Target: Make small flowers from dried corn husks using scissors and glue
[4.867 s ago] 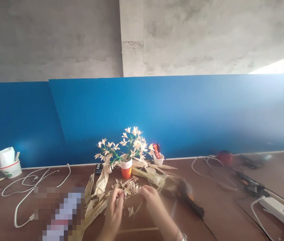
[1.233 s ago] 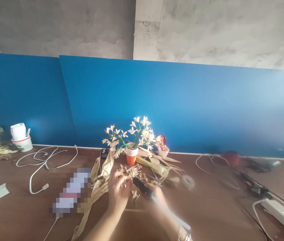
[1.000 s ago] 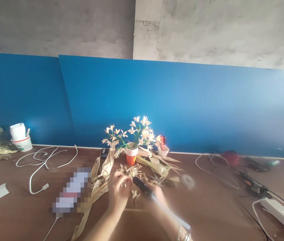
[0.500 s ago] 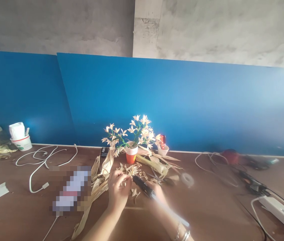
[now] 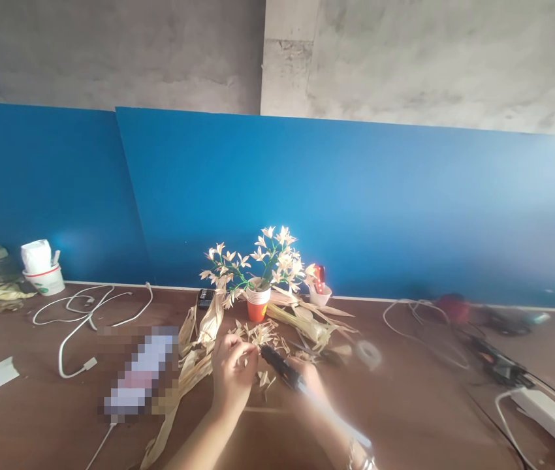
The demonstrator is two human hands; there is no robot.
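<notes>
At centre I see pale flowers (image 5: 285, 260) seemingly finished in a cup (image 5: 258, 311); below, loose petals (image 5: 262, 335) lie unassembled; my right hand (image 5: 309, 380) grasps a black tool (image 5: 280, 367); my left hand (image 5: 232, 367) curls by its tip, holding what I cannot tell.

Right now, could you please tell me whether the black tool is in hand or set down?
In hand: the black tool sits in the right hand, its dark tip close to the left hand.
</notes>
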